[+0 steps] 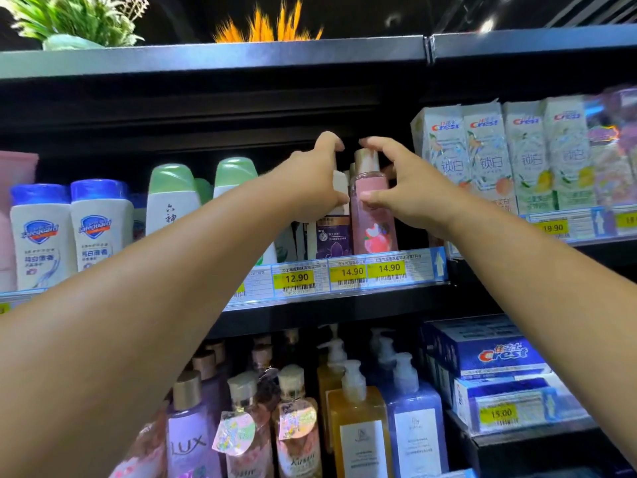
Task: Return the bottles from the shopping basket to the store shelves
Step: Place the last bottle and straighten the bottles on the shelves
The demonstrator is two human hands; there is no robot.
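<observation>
Pink bottle (374, 215), upright on the middle shelf (344, 300): stiff, smooth, probably slippery, fairly light; your right hand (413, 194) curls round its shoulder, your left hand (317, 181) grips the purple bottle (332, 238) beside it; hold mid-body.

The pink bottle (374, 215) had a gold cap and a label of pale pink fruit. The purple-labelled bottle (332, 241) was white above its label. Yellow price tags (351, 272) lined the black shelf (344, 303). The Safeguard bottles (43, 236) were white with blue caps and blue shield marks, and the green-capped bottles (172, 198) were white-bodied. The pale Crest boxes (482, 160) carried peach and lemon prints. The amber pump bottle (358, 426), the violet-blue pump bottle (413, 426) and the lilac LUX bottle (189, 439) glowed below.
</observation>
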